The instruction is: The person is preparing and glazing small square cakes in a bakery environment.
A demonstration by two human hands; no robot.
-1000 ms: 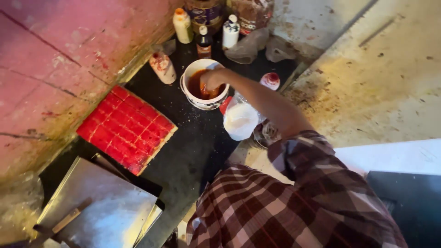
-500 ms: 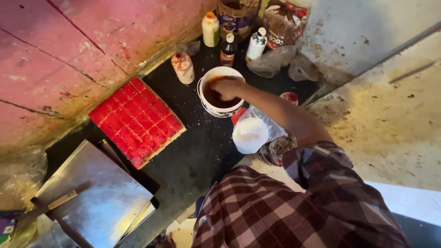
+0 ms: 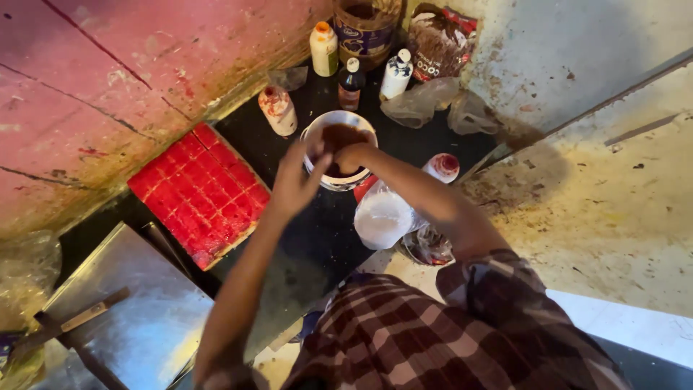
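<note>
Both hands over the white bowl point(image 3: 339, 148) of dark brown mix. The left hand point(image 3: 296, 180), absent a moment ago, now hovers open-fingered at the rim; right hand point(image 3: 354, 155) dips inside, grip unclear. Red slab point(image 3: 198, 191) lies left of them.

red scored slab point(image 3: 201, 191), steel tray point(image 3: 126, 321), bottles point(image 3: 324, 48), plastic bags point(image 3: 419, 102)

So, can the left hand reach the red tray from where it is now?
Probably yes. The left hand hovers by the bowl, and the red tray lies just beside it with nothing between them.
</note>
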